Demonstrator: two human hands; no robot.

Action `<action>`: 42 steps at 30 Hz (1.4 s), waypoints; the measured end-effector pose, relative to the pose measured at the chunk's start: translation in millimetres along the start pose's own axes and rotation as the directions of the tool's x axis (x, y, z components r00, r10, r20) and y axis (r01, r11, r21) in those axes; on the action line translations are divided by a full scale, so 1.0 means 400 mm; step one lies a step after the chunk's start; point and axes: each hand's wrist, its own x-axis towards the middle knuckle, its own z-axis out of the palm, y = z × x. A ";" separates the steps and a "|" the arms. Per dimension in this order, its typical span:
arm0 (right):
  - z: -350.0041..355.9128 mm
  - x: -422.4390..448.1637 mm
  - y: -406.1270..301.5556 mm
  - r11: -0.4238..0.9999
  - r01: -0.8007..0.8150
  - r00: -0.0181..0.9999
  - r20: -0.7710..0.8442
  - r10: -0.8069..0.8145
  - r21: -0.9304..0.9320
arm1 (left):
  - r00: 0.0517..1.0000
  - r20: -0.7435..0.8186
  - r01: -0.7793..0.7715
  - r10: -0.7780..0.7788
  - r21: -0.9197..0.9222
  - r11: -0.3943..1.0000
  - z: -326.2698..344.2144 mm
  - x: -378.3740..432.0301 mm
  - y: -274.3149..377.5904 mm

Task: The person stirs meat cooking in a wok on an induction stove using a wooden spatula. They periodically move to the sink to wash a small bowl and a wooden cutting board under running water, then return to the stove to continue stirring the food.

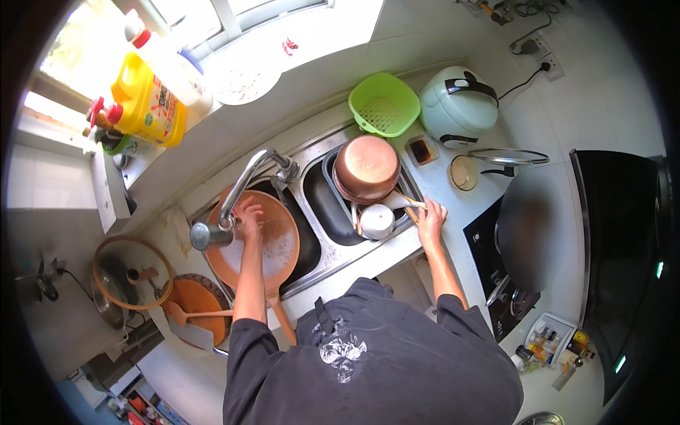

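A large orange frying pan (pixel 279 234) with foamy water lies over the left sink basin. My left hand (pixel 248 219) is over it beside the chrome faucet (pixel 241 186), its fingers partly spread; whether it grips anything is hard to tell. At the right basin's edge, my right hand (pixel 431 215) holds the handle end of a white spoon (pixel 397 200). Chopsticks (pixel 411 213) lie close to that hand. The spoon's bowl end rests among stacked dishes, beside an upturned copper-coloured pot (pixel 368 164) and an upturned white cup (pixel 377 221) in the grey dish basin (pixel 329 172).
A green colander (pixel 385 106), a rice cooker (pixel 458 106), a sauce dish (pixel 422 150) and a small bowl (pixel 463 172) stand behind. The gas hob (pixel 481 234) is at right. A cutting board (pixel 196 297) with a spatula (pixel 183 314) and a cleaver (pixel 194 336) is at left.
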 end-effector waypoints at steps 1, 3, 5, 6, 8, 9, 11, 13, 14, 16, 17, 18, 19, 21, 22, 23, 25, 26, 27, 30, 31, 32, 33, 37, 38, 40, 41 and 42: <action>0.019 -0.001 -0.059 0.975 -0.107 0.987 -0.137 0.081 -0.193 | 0.997 -0.042 -0.062 0.062 0.007 0.998 -0.008 0.009 -0.028; -0.012 0.035 -0.203 0.995 0.099 0.964 -0.244 -0.104 -0.031 | 0.975 -0.135 -0.176 0.179 0.035 0.984 -0.028 0.004 -0.052; 0.002 0.022 -0.327 0.830 0.465 0.885 -0.195 -0.423 0.308 | 0.999 0.027 0.027 -0.022 -0.185 0.982 -0.055 -0.012 -0.032; 0.022 0.014 -0.427 0.703 0.609 0.787 -0.168 -0.594 0.368 | 0.998 0.059 0.030 -0.020 -0.179 0.983 -0.055 -0.030 -0.029; 0.092 -0.025 -0.622 0.509 0.632 0.682 -0.108 -0.723 0.584 | 0.989 0.105 0.129 -0.105 -0.252 0.959 -0.032 -0.073 0.002; 0.159 -0.058 -0.710 0.541 0.507 0.685 0.068 -0.726 0.671 | 0.973 0.192 0.185 -0.130 -0.306 0.934 -0.023 -0.094 0.016; 0.303 -0.105 -0.896 0.551 0.369 0.770 0.085 -0.632 0.748 | 0.924 0.350 0.290 -0.151 -0.390 0.874 -0.033 -0.129 0.041; 0.349 -0.120 -1.017 0.661 0.261 0.769 0.263 -0.583 0.704 | 0.909 0.379 0.360 -0.173 -0.507 0.783 -0.043 -0.166 0.076; 0.344 -0.085 -1.041 0.744 0.201 0.734 0.404 -0.545 0.638 | 0.891 0.395 0.429 -0.225 -0.566 0.704 0.031 -0.216 0.146; 0.359 -0.049 -1.070 0.830 0.165 0.691 0.538 -0.483 0.533 | 0.857 0.451 0.501 -0.248 -0.618 0.606 0.047 -0.252 0.203; 0.365 -0.050 -1.069 0.728 0.163 0.698 0.444 -0.562 0.666 | 0.863 0.450 0.487 -0.228 -0.624 0.611 0.020 -0.250 0.212; 0.376 -0.060 -1.051 0.613 0.166 0.706 0.341 -0.621 0.772 | 0.865 0.454 0.481 -0.212 -0.632 0.608 -0.014 -0.242 0.209; 0.390 -0.068 -1.021 0.491 0.175 0.715 0.232 -0.659 0.853 | 0.862 0.465 0.483 -0.199 -0.639 0.599 -0.038 -0.232 0.193; 0.384 -0.099 -0.979 0.475 0.276 0.741 0.130 -0.659 0.835 | 0.950 0.204 0.309 -0.237 -0.490 0.815 -0.144 -0.207 0.103; 0.344 -0.094 -0.913 0.510 0.325 0.735 0.127 -0.666 0.796 | 0.955 0.116 0.277 -0.273 -0.023 0.961 -0.160 -0.206 0.077; 0.293 -0.081 -0.841 0.546 0.368 0.734 0.126 -0.668 0.753 | 0.965 0.028 0.220 -0.262 0.461 0.859 -0.160 -0.209 0.059; 0.208 -0.017 -0.683 0.619 0.286 0.691 0.290 -0.662 0.731 | 0.971 0.229 -0.200 -0.072 0.937 0.288 -0.130 -0.234 0.077; 0.150 0.015 -0.620 0.616 0.317 0.741 0.217 -0.636 0.721 | 0.955 0.295 -0.290 0.001 0.937 0.197 -0.102 -0.251 0.081; 0.100 0.041 -0.564 0.607 0.350 0.778 0.139 -0.613 0.714 | 0.931 0.358 -0.364 0.074 0.926 0.097 -0.089 -0.263 0.083; 0.033 0.122 -0.403 0.771 0.322 0.910 0.044 -0.412 0.550 | 0.976 0.179 -0.159 -0.126 0.975 0.152 -0.140 -0.263 0.071; 0.026 0.146 -0.344 0.822 0.246 0.959 -0.006 -0.283 0.514 | 0.983 0.113 -0.099 -0.147 0.990 0.097 -0.136 -0.274 0.070; 0.021 0.168 -0.283 0.861 0.175 0.983 -0.036 -0.180 0.478 | 0.987 0.133 -0.135 -0.095 0.991 -0.014 -0.120 -0.294 0.080; 0.021 0.195 -0.231 0.887 0.109 0.994 -0.070 -0.087 0.450 | 0.989 0.087 -0.081 -0.118 0.995 0.060 -0.114 -0.298 0.079; 0.086 0.278 -0.098 0.989 -0.148 0.968 -0.203 0.148 0.015 | 0.979 0.008 0.035 -0.206 0.978 0.204 -0.131 -0.284 0.064; 0.108 0.308 -0.065 0.985 -0.164 0.974 -0.166 0.154 -0.045 | 0.975 0.014 0.033 -0.222 0.978 0.206 -0.137 -0.283 0.055; 0.163 0.346 -0.014 0.968 -0.250 0.963 -0.105 0.248 -0.006 | 0.985 0.035 0.009 -0.170 0.969 0.248 -0.126 -0.296 0.043; 0.183 0.362 0.008 0.956 -0.292 0.954 -0.072 0.292 0.011 | 0.988 0.044 -0.004 -0.145 0.964 0.268 -0.121 -0.305 0.041; 0.190 0.379 0.015 0.942 -0.305 0.948 -0.052 0.315 0.138 | 0.989 0.038 0.003 -0.145 0.963 0.269 -0.118 -0.312 0.044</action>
